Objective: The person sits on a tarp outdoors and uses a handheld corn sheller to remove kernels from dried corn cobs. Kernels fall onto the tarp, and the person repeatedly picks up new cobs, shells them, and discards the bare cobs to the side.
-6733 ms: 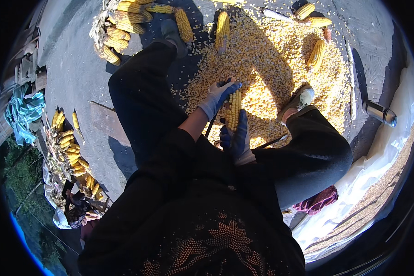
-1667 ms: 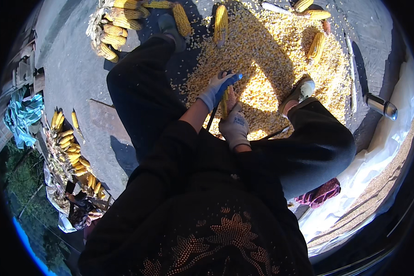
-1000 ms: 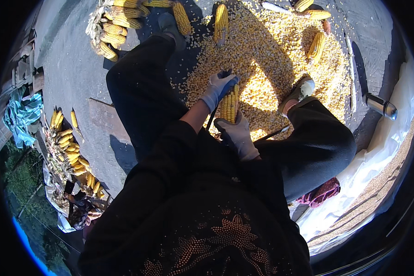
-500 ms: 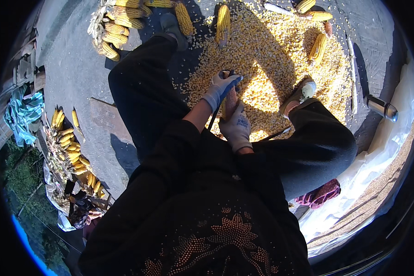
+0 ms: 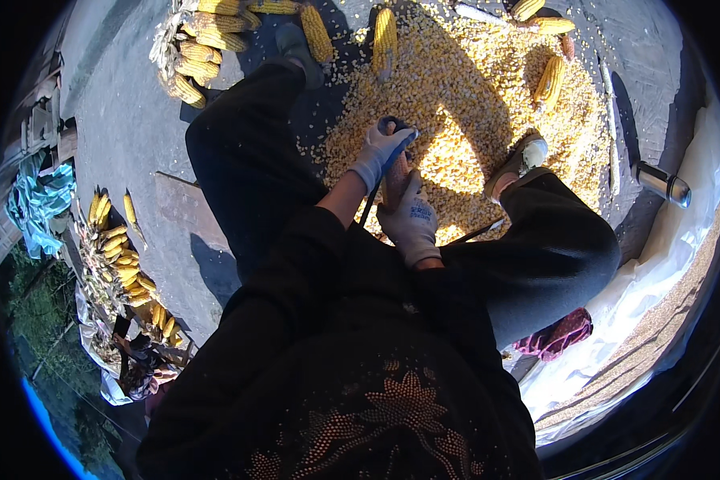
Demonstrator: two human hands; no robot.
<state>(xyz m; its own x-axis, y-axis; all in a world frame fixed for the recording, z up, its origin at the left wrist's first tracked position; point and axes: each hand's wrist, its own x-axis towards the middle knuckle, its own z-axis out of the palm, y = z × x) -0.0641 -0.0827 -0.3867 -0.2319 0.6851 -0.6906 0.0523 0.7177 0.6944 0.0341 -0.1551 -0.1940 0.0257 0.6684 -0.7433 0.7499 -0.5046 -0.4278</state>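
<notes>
Between my feet, my two gloved hands hold a reddish-brown corn cob (image 5: pixel 394 182) that looks largely stripped of kernels. My left hand (image 5: pixel 382 152), in a white glove with a dark blue palm, closes over the cob's far end. The near end is wrapped by my right hand (image 5: pixel 410 222), in the same kind of glove. Most of the fingers' undersides are hidden. Beneath and beyond the hands spreads a pile of loose yellow kernels (image 5: pixel 448 88). Whole corn ears (image 5: pixel 385 42) lie on the pile, another ear (image 5: pixel 550 83) to its right.
A stack of corn ears (image 5: pixel 208 40) sits at the far left; a longer row of ears (image 5: pixel 120 256) lines the left side. At the right are a metal cylinder (image 5: pixel 664 186) and white plastic sheeting (image 5: pixel 616 320). A teal sheet (image 5: pixel 40 196) lies at the left edge.
Both hands stay closed on the cob, with only a very slight shift in place. The whole view has moved slightly; nothing has been taken up or let go.
</notes>
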